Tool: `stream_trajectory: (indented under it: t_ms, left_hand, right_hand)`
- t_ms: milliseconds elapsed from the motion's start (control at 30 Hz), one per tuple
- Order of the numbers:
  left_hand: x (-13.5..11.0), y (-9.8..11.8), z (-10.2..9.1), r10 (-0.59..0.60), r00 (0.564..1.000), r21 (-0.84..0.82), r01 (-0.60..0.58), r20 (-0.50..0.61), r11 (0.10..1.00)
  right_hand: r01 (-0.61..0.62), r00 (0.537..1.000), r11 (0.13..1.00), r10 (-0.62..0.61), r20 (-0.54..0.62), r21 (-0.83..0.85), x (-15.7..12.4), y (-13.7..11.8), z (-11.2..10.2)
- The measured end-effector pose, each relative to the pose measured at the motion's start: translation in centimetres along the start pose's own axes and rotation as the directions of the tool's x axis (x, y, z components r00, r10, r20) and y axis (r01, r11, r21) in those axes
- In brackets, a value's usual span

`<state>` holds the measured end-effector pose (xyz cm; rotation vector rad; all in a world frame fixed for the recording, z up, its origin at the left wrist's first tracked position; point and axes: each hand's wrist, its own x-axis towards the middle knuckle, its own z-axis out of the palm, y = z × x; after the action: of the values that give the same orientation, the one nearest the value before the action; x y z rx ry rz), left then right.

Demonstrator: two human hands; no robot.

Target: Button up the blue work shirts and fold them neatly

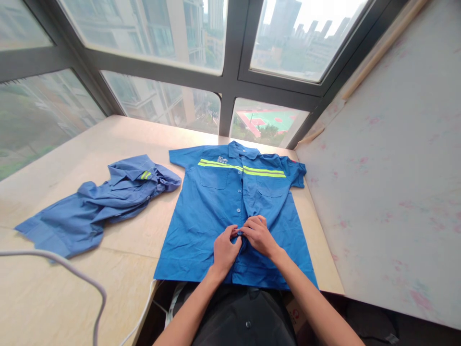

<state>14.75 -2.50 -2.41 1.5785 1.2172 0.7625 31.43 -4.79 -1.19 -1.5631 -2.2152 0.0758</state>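
Note:
A blue short-sleeved work shirt (212,206) lies spread face up, its collar toward the window and its hem at the near edge. Yellow-green and grey reflective stripes cross its chest above two pockets. Low on the front placket, my left hand (226,247) and my right hand (260,235) meet at a small button (239,233). My left fingers pinch the placket edge by the button from the left. From the right, my right fingers are closed on the cloth beside the same button. More buttons run up the placket toward the collar.
A second blue garment (118,197) with a yellow-green stripe lies crumpled on the pale wooden surface (126,274) at left. A grey cable (82,276) curves across the lower left. Windows (266,120) stand behind; a flower-patterned wall (389,192) bounds the right.

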Motion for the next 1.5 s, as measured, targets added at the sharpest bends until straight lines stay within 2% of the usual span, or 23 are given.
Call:
stream_trajectory:
  t_ms: [200,367,500,667,767,933,1133,1367,1500]
  left_hand:
    - [0.5,-0.1,0.2,-0.07,0.997,-0.175,0.065,-0.021,0.982]
    - [0.6,0.0,0.1,-0.101,0.995,-0.232,0.1,0.011,0.968]
    - [1.0,-0.3,-0.3,-0.084,0.992,-0.232,0.104,0.096,0.967]
    - [2.0,-0.8,-1.1,-0.076,0.974,-0.328,0.145,0.214,0.934]
    - [2.3,-0.9,-1.3,-0.083,0.975,-0.373,0.157,0.206,0.914]
    - [2.4,-1.1,-1.3,-0.147,0.963,-0.482,0.241,0.224,0.843]
    - [2.8,-0.8,-1.1,-0.206,0.957,-0.519,0.285,0.206,0.806]
    - [2.7,-0.9,-0.7,-0.272,0.943,-0.545,0.332,0.189,0.77]
    - [2.0,-0.8,-0.7,-0.266,0.952,-0.549,0.304,0.149,0.779]
  right_hand:
    - [-0.012,1.0,1.0,0.012,0.016,0.007,0.7,-0.1,-0.3]
    - [-0.034,0.999,0.999,0.034,0.01,0.014,0.5,-0.3,-0.6]
    - [-0.055,0.998,0.998,0.055,-0.022,0.019,-0.1,-0.2,-0.4]
    - [-0.07,0.996,0.997,0.071,-0.045,0.024,-0.4,0.0,-0.4]
    - [-0.056,0.997,0.998,0.057,-0.055,0.015,-0.5,0.1,-0.6]
    - [0.005,0.995,1.0,-0.003,-0.101,0.018,-0.7,0.4,-0.5]
    - [0.051,0.99,0.998,-0.044,-0.132,0.047,-0.6,0.6,-0.2]
    - [0.027,0.996,0.997,-0.021,-0.083,0.072,-0.4,0.0,-0.3]
    - [0.002,0.998,0.996,0.003,-0.07,0.084,-0.6,-0.3,0.0]
